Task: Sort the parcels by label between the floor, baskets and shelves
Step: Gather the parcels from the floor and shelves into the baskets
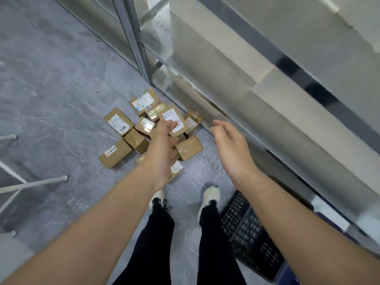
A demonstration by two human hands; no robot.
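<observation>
Head view is showing left hand (162,149) and right hand (230,145), both released, reaching toward centre-frame parcels (118,122), likely picking; next needing a label-checked grasp

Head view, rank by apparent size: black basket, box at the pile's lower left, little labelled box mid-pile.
1. black basket, though it is nearer the camera and partly hidden
2. lower-left box
3. mid-pile box

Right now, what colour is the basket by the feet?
The basket is black, perforated grid; head view.
</observation>
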